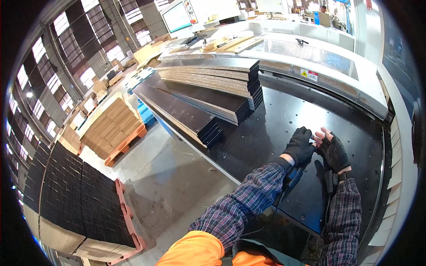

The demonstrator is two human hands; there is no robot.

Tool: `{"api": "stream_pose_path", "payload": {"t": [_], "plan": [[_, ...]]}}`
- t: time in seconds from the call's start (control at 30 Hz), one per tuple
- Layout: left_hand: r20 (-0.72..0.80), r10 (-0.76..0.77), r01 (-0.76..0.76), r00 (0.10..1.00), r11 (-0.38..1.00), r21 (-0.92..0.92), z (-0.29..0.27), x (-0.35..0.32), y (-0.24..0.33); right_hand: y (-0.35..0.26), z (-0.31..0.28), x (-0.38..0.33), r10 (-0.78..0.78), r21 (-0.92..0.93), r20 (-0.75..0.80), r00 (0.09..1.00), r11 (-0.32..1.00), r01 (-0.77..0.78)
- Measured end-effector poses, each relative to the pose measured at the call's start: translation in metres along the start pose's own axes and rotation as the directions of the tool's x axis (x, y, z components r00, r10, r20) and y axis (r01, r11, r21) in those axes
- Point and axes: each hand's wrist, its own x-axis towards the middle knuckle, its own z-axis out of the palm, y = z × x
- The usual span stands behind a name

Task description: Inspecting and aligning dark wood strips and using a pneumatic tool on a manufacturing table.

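While boards point(181, 110) lie piled on table point(275, 122), apart from both hands, left hand point(300, 146) meets right hand point(335, 151) over table. Left fingers bunched, right fingers partly spread; whether anything is pinched between, cannot tell. Boards appear already stacked; what remains, not evident.

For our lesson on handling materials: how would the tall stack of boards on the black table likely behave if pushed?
The tall stack of boards would probably feel heavy, since several boards are piled together. They are likely stiff, judging by the dense-looking brown core along their edges. The upper ones might slide, as they lie flat with no strap visible.
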Motion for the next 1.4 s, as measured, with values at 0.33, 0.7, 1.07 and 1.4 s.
{"api": "stream_pose_path", "payload": {"t": [0.33,0.7,1.07,1.4], "plan": [[-0.003,0.004,-0.004,1.000,1.000,0.001,-0.001,0.000,0.000,0.000,0.000,0.001,0.003,-0.007,0.004,1.000,1.000,-0.003],[-0.006,0.007,-0.007,1.000,1.000,0.012,0.000,0.001,0.000,-0.003,0.003,0.001,0.019,0.007,-0.024,1.000,1.000,-0.019],[0.018,0.003,-0.003,1.000,1.000,0.009,0.000,0.002,-0.001,-0.002,0.001,0.001,-0.009,0.027,0.029,1.000,1.000,0.008],[0.010,0.010,-0.010,1.000,1.000,0.019,0.004,0.003,-0.006,0.000,0.000,0.002,0.000,0.006,0.005,1.000,1.000,0.000]]}}
